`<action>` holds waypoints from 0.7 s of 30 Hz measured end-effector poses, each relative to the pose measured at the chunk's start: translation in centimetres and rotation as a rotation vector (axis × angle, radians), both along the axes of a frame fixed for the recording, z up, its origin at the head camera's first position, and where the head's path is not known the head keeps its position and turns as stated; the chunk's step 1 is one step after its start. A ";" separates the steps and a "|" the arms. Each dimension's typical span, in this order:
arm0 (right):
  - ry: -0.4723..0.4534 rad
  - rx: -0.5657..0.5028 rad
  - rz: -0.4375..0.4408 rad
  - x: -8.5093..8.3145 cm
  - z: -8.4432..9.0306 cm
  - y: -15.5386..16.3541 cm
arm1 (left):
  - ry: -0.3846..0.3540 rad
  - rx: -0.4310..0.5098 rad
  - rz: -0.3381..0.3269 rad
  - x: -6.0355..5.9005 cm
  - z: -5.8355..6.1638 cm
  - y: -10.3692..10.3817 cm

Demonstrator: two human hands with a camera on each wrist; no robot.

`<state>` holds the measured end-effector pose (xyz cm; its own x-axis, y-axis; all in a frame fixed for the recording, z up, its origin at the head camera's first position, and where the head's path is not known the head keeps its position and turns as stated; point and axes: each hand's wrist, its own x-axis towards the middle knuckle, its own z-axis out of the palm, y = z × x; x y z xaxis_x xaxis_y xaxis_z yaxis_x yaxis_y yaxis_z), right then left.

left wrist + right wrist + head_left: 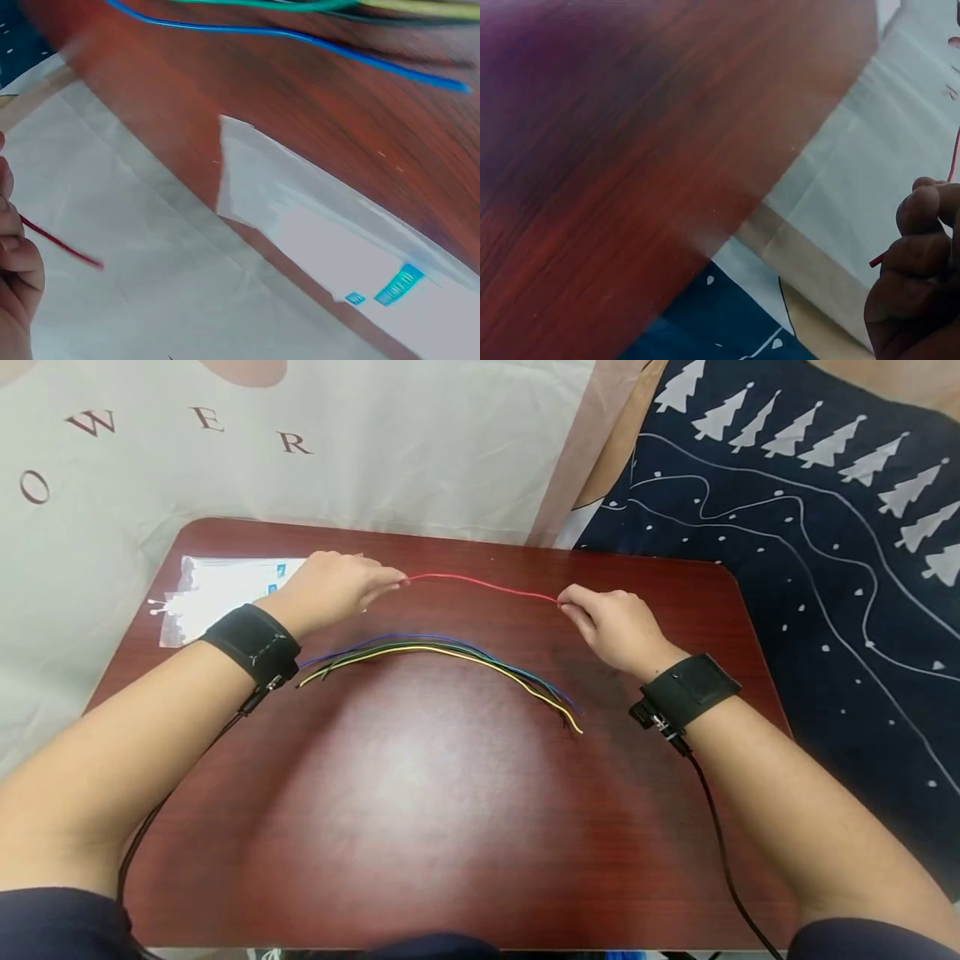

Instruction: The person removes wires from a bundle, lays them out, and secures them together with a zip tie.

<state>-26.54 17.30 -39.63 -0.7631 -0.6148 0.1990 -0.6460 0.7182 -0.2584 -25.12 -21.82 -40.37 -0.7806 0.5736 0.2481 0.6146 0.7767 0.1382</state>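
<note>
The thin red wire [483, 584] is stretched in the air above the far half of the dark red-brown wooden table [420, 793], running nearly level from one hand to the other with a slight sag toward the right end. The left hand [333, 589] pinches the wire's left end between its fingertips, the other fingers curled in; in the left wrist view a short stub of the red wire [60, 241] sticks out past the fingers [19, 262]. The right hand [615, 627] pinches the right end the same way, and in the right wrist view the wire's tip [877, 260] shows just beside the curled fingers [919, 247]. Both wrists carry black straps with cables trailing back along the forearms. Nearer the person, apart from the red wire, a bundle of thin coloured wires [442, 664], blue, green, black and yellow, lies on the table in a shallow arch from below the left wrist down toward the right wrist. Behind the left hand, at the table's far left corner, lies a clear plastic bag with a white and blue label [217, 593]. Behind the table hangs a pale cloth with dark red letters [300, 435], and to the right a dark blue cloth printed with white trees [810, 527]
</note>
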 end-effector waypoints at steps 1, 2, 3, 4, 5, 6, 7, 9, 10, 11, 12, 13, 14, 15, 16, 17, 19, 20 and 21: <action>0.024 0.022 0.027 0.0 -0.1 0.0 | -0.001 -0.024 -0.018 0.0 -0.2 -0.2; 0.039 0.037 0.051 0.0 -0.3 0.1 | -0.007 -0.049 -0.035 0.1 -0.2 -0.4; 0.051 0.047 0.069 0.0 -0.4 0.1 | -0.009 -0.074 -0.057 0.2 -0.3 -0.6; 0.057 0.053 0.083 0.0 -0.6 0.2 | -0.016 -0.097 -0.074 0.2 -0.3 -0.7; 0.060 0.057 0.092 0.1 -0.8 0.2 | -0.027 -0.120 -0.087 0.2 -0.4 -0.8; 0.058 0.062 0.094 0.1 -0.9 0.2 | -0.047 -0.135 -0.090 0.2 -0.4 -0.9; 0.055 0.067 0.096 0.1 -1.1 0.1 | -0.074 -0.148 -0.088 0.3 -0.3 -0.9; 0.040 0.077 0.097 0.2 -1.4 0.0 | -0.102 -0.148 -0.079 0.4 -0.5 -1.1; 0.030 0.083 0.092 0.2 -1.5 0.0 | -0.126 -0.140 -0.063 0.4 -0.6 -1.2; 0.017 0.087 0.087 0.2 -1.6 0.0 | -0.147 -0.128 -0.047 0.4 -0.7 -1.3; 0.002 0.092 0.079 0.2 -1.6 0.1 | -0.162 -0.116 -0.030 0.5 -0.8 -1.4; -0.016 0.094 0.072 0.2 -1.6 0.1 | -0.168 -0.111 -0.018 0.6 -0.9 -1.6; -0.036 0.096 0.063 0.3 -1.6 0.2 | -0.167 -0.104 -0.007 0.6 -1.0 -1.7; -0.055 0.098 0.053 0.3 -1.5 0.3 | -0.163 -0.097 0.001 0.7 -1.1 -1.9; -0.072 0.101 0.045 0.4 -1.5 0.5 | -0.156 -0.090 0.010 0.9 -1.2 -2.0; -0.090 0.102 0.039 0.4 -1.5 0.6 | -0.149 -0.084 0.015 1.0 -1.3 -2.2; -0.121 0.105 0.033 0.5 -1.6 0.8 | -0.138 -0.074 0.022 1.2 -1.4 -2.4; -0.127 0.108 0.034 0.5 -1.6 0.9 | -0.135 -0.072 0.024 1.3 -1.5 -2.5; -0.125 0.113 0.034 0.5 -1.6 0.9 | -0.130 -0.074 0.027 1.3 -1.6 -2.6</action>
<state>-26.01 18.18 -41.25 -0.7562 -0.6535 0.0321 -0.6380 0.7256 -0.2575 -23.82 -24.45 -41.95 -0.8188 0.5649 0.1018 0.5740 0.8036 0.1574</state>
